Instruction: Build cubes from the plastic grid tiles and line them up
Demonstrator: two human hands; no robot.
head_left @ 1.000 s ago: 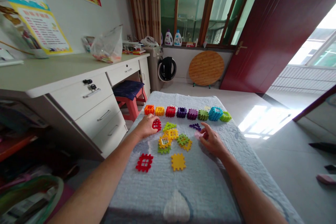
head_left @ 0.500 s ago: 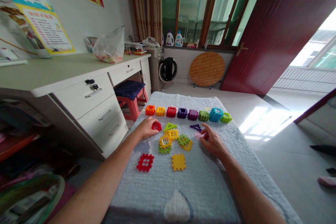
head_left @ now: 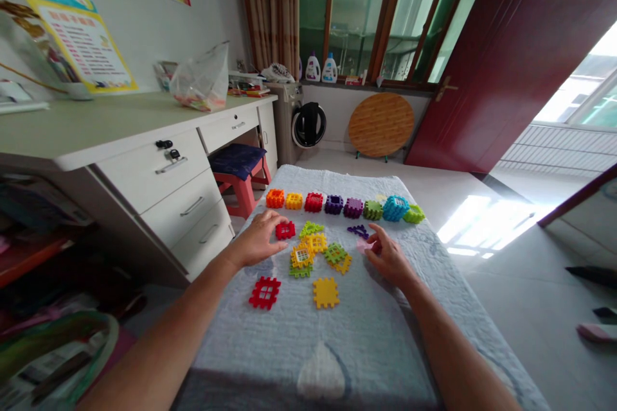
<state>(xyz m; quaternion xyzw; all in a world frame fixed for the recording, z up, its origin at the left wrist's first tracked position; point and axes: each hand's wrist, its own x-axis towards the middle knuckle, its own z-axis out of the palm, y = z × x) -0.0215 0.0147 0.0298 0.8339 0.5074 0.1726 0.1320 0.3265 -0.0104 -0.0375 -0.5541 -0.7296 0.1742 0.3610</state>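
Observation:
My left hand [head_left: 260, 239] is open at the left, its fingers apart beside a small red window piece [head_left: 285, 230] lying on the cloth. My right hand [head_left: 387, 254] rests at the right with fingers apart, near a purple piece [head_left: 358, 231]. Between the hands lie a lime piece [head_left: 311, 228], overlapping yellow pieces [head_left: 302, 255] and a green piece [head_left: 334, 253]. Closer to me are a red window square [head_left: 265, 293] and a solid yellow square [head_left: 326, 293].
Along the far side of the cloth-covered table [head_left: 366, 347] stands a row of coloured blocks, including an orange one [head_left: 275, 198] and a blue one [head_left: 396, 207]. A desk [head_left: 120, 128] and a stool [head_left: 238, 164] stand to the left.
My left hand has let go of the small red piece and opened, its thumb now spread away from the fingers. My right hand is nearly unmoved.

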